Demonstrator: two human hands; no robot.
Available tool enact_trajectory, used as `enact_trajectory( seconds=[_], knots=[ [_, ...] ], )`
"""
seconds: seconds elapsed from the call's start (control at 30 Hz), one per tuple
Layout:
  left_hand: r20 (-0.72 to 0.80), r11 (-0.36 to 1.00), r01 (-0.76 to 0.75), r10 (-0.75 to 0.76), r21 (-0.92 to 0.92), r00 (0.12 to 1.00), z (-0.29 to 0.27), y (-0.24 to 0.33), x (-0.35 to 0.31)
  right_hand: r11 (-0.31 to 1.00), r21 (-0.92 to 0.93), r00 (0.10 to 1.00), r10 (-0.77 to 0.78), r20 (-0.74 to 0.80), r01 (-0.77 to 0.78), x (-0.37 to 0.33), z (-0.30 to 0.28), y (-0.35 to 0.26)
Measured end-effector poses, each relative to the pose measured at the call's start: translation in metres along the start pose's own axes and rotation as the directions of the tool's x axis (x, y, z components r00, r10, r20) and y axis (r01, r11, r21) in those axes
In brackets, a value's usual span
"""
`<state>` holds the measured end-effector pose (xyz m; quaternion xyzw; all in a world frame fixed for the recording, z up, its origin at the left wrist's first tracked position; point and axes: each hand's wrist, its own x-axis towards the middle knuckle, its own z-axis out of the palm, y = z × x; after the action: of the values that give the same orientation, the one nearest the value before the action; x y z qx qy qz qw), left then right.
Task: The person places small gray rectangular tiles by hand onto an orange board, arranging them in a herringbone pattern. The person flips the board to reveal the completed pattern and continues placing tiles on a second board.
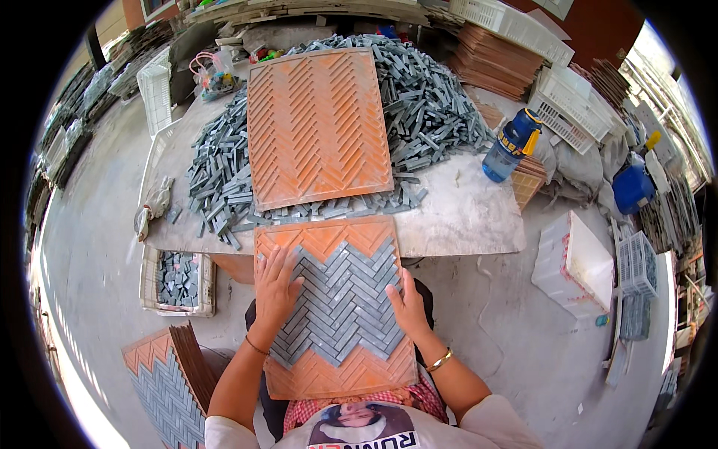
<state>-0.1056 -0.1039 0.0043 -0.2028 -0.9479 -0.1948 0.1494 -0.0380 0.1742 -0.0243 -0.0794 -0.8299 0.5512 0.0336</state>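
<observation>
An orange herringbone mould tray (340, 385) lies across my lap, its far end against the table edge. Grey stone strips (340, 299) fill its middle in a zigzag pattern, while bare orange grooves show at the far and near ends. My left hand (277, 288) rests flat on the left side of the tray, fingers stretched forward and thumb apart over the strips. At the right edge, my right hand (408, 305) lies with fingers extended and thumb toward the strips. No loose strip shows in either hand. A second, unfilled orange mould tray (318, 127) leans on the strip pile beyond.
A heap of loose grey strips (426, 97) covers the far table (471, 217). A blue bottle (512, 146) stands at its right. A white crate (179, 307) of grey pieces and filled trays (164, 382) sit at left. A white box (572, 266) stands on the right floor.
</observation>
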Motion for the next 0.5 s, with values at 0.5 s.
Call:
enact_trajectory(
  seconds=[0.5],
  knots=[
    [0.165, 0.999, -0.001, -0.006, 0.04, 0.986, 0.002, 0.018, 0.012, 0.992, 0.117, 0.998, 0.043, 0.036, -0.047, -0.001, -0.003, -0.008]
  ],
)
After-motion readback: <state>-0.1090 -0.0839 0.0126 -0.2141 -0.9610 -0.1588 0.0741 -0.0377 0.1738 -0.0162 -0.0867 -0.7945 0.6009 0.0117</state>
